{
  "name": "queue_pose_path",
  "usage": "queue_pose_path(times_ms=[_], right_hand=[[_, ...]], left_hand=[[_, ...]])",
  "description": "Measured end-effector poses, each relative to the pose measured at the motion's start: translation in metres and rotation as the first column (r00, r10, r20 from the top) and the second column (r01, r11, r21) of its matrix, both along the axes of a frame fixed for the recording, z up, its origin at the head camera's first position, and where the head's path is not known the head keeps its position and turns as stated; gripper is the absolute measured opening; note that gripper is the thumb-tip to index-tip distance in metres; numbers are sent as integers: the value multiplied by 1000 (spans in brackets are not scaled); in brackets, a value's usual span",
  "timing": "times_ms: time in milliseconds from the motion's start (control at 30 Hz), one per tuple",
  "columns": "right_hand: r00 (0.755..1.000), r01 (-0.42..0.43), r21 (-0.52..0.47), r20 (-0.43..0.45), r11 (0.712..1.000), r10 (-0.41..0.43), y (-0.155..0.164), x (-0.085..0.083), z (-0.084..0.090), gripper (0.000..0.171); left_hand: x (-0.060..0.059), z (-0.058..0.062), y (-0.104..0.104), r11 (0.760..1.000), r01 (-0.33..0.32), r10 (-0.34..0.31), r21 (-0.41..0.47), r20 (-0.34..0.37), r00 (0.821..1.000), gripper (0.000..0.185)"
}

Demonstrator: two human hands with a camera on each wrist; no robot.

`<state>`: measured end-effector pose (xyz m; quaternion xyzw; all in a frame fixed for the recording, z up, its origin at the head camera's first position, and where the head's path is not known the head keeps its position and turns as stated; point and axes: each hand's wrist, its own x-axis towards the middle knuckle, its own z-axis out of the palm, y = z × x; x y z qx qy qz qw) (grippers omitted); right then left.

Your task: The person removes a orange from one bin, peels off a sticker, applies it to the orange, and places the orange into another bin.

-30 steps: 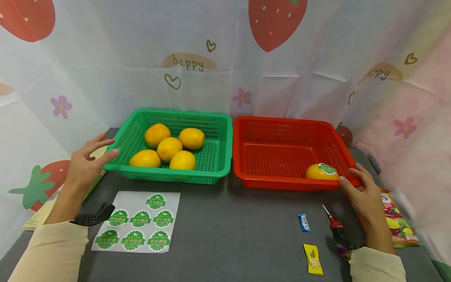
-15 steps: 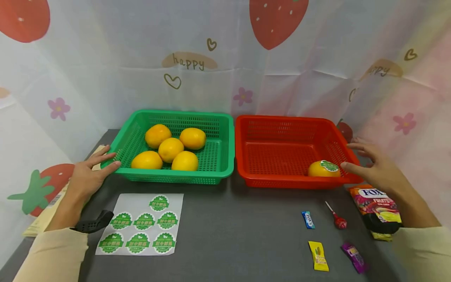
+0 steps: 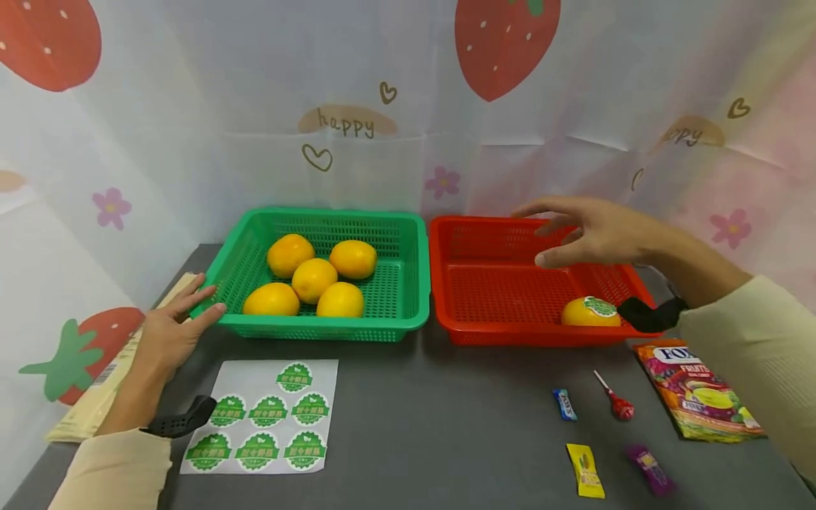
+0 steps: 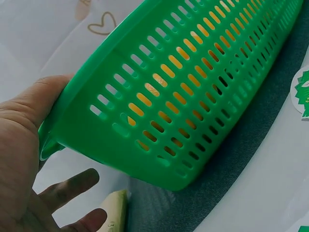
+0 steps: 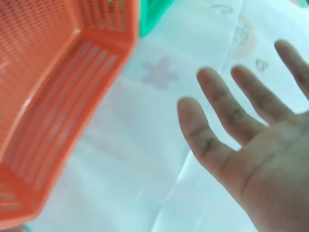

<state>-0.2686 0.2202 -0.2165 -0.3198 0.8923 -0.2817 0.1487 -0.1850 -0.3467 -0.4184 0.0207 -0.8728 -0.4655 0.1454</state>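
At the far left, the left hand [image 3: 168, 333] rests on the table with straight, spread fingers, and its fingertips touch the corner of the green basket [image 3: 389, 312]. It holds nothing. Five oranges [image 3: 312, 278] lie inside this basket. In front of it lies a sheet of green stickers [image 3: 264, 418]. Next to the green basket stands the red basket [image 3: 446, 283], with one stickered orange [image 3: 589, 312] in its front right corner. The right hand [image 3: 596, 234] hovers above the red basket, fingers spread and relaxed, holding nothing. In front of the red basket lie small candies [image 3: 583, 467] and a candy bag [image 3: 698, 389].
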Motion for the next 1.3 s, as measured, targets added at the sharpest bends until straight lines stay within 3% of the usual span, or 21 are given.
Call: queue_pose_path(times_ms=[233, 500, 800, 1133, 1233, 1300], right_hand=[[972, -220, 82, 98, 972, 212, -70, -39, 6, 65], [942, -311, 105, 165, 945, 291, -158, -64, -1, 65], [906, -422, 117, 47, 899, 420, -227, -78, -43, 62], [881, -453, 83, 193, 888, 431, -259, -98, -97, 62], [877, -459, 152, 236, 875, 419, -259, -103, -111, 64], [869, -479, 220, 257, 850, 423, -259, -105, -117, 66]], left_hand=[[5, -6, 2, 1000, -11, 11, 26, -7, 1000, 57], [6, -8, 0, 999, -37, 38, 25, -42, 998, 54], [6, -7, -6, 997, -69, 71, 39, -63, 995, 51], [1, -14, -2, 982, -80, 94, 170, -79, 992, 48], [-3, -16, 4, 978, -69, 89, 197, -95, 991, 48], [-6, -17, 7, 976, -65, 89, 209, -106, 990, 48]])
